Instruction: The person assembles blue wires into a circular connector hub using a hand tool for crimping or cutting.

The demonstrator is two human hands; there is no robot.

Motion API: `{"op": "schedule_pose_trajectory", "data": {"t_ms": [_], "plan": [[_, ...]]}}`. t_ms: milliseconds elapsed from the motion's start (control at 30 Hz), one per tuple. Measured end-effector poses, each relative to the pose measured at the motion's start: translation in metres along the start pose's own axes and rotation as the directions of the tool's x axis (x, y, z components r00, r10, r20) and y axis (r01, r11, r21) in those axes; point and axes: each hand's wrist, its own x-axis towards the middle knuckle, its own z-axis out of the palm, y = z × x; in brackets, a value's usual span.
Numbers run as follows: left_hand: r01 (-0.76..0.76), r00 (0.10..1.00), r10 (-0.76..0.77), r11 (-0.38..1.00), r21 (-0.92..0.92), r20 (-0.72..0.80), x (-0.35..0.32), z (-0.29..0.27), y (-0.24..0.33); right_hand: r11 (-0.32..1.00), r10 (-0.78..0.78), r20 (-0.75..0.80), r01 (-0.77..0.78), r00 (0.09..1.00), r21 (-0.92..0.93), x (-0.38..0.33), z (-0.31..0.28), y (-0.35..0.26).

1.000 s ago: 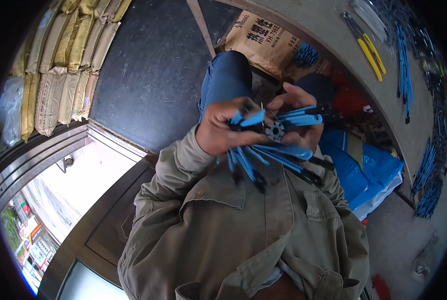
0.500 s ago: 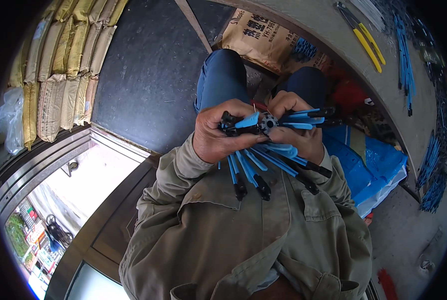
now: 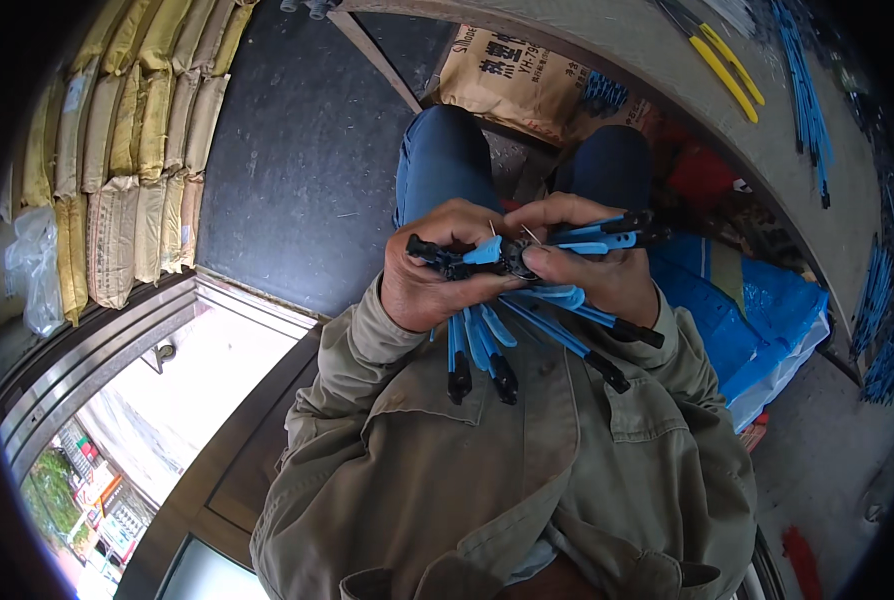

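In front of my chest I hold a round black hub [image 3: 513, 260] with several blue ribs [image 3: 565, 335] fanning out from it, like part of an umbrella frame. Black pieces cap many of the ribs' outer ends. My left hand [image 3: 429, 270] is closed around a black-ended blue rib at the hub's left. On the other side, my right hand [image 3: 612, 285] presses its thumb against the hub, and other ribs poke out past its fingers. Thin wire ends [image 3: 529, 234] stick up beside the hub. The fingers partly cover the hub.
A grey workbench [image 3: 657, 70] curves along the right, bearing yellow-handled pliers [image 3: 729, 75] and bundles of blue ribs [image 3: 802, 90]. Below it lie a blue plastic sheet [image 3: 747, 310] and a brown paper sack [image 3: 512, 85]. Stacked sacks [image 3: 117, 140] stand at the left, above a bright opening.
My right thumb has moved onto the hub and covers more of its face. The hub has shifted slightly left and turned. Several lower ribs have swung left, and the view has shifted a little.
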Motion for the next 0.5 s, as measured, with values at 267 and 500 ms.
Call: {"op": "schedule_pose_trajectory", "data": {"t_ms": [267, 500], "plan": [[0.096, 0.974, -0.080, 0.993, -0.065, 0.212, 0.014, -0.020, 0.008, 0.976, 0.152, -0.105, -0.132, 0.983, 0.172, -0.001, 0.011, 0.002], [0.112, 0.956, -0.116, 0.993, 0.031, 0.271, 0.017, -0.023, 0.013, 0.982, -0.174, -0.082, 0.167, 0.981, -0.083, 0.004, 0.010, 0.008]]}}
